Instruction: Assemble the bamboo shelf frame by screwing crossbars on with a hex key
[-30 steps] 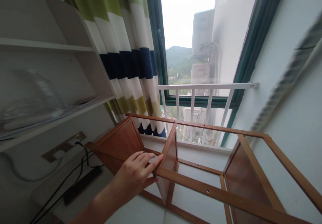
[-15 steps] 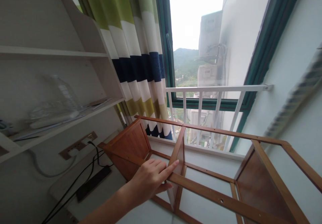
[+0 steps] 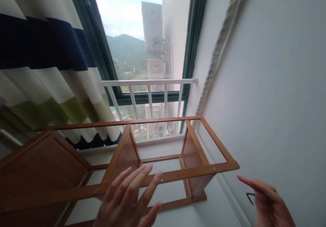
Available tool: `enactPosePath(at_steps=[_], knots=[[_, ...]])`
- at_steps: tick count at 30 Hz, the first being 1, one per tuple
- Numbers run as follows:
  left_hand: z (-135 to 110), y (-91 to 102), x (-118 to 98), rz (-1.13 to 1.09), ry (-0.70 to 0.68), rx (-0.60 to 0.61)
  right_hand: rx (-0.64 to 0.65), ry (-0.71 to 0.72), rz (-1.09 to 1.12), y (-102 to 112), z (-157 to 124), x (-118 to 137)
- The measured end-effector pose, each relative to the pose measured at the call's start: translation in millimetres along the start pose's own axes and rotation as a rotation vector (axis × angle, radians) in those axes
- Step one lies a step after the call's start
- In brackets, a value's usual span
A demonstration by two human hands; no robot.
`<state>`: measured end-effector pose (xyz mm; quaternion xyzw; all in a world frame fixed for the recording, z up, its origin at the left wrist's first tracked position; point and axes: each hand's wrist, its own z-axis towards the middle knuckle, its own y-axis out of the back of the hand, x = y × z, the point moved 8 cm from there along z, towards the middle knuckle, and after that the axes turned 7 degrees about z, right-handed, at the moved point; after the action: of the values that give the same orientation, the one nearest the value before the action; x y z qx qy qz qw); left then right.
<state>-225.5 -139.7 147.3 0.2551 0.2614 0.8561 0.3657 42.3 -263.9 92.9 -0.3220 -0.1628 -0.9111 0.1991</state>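
Observation:
A reddish-brown wooden shelf frame [image 3: 175, 174] lies on its side below the window, with brown panels between its long rails. My left hand [image 3: 129, 196] is over the near rail, fingers outstretched and apart, not gripping it. Whether its fingertips touch the wood I cannot tell. At the lower right, past the rail's rounded end, is my right hand [image 3: 270, 199]. Its index finger points toward the frame while the other fingers are curled. A small dark hex key [image 3: 250, 197] with a bent end sticks out of that hand. Screw heads and small holes show along the near rail.
A white railing [image 3: 150, 82] stands in front of the green-framed window [image 3: 188, 50]. Striped curtains [image 3: 51, 64] hang at the left, behind the frame. To the right rises a white wall [image 3: 280, 84] with a wrapped pipe [image 3: 224, 33] along it.
The view has swung right, and the white shelving has left it. My left hand has let go of the near rail and spread its fingers. My right hand has come into view with the hex key.

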Motion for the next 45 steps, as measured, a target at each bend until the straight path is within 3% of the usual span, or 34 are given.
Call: enactPosePath(at_steps=[4, 7, 9, 13, 28, 33, 39, 45], knots=[[54.9, -29.0, -56.0, -0.207, -0.048, 0.104, 0.159, 0.121, 0.22, -5.3, 38.3, 25.4], [85.3, -64.7, -84.5, -0.368, -0.024, 0.361, 0.218, 0.163, 0.326, -18.2, 54.9, 29.8], [96.6, -80.7, -94.6, -0.388, -0.015, 0.453, 0.251, 0.184, 0.297, -28.5, 60.3, 29.8], [101.0, -96.0, -94.9, -0.385, 0.032, 0.522, 0.35, 0.256, 0.222, -41.1, 58.7, 30.3], [98.5, -97.5, -92.3, -0.417, 0.047, 0.601, 0.361, 0.377, 0.271, -51.1, 43.4, 29.4], [96.9, -99.2, -91.5, -0.456, 0.059, 0.608, 0.441, 0.407, 0.264, -50.4, 36.3, 28.6], [101.0, -93.7, -86.3, -0.614, 0.104, 0.508, 0.498, 0.419, 0.197, -47.9, 24.1, 27.2], [105.0, -92.9, -90.3, -0.656, 0.086, 0.515, 0.421, 0.451, 0.127, -43.5, 15.0, 23.6]])
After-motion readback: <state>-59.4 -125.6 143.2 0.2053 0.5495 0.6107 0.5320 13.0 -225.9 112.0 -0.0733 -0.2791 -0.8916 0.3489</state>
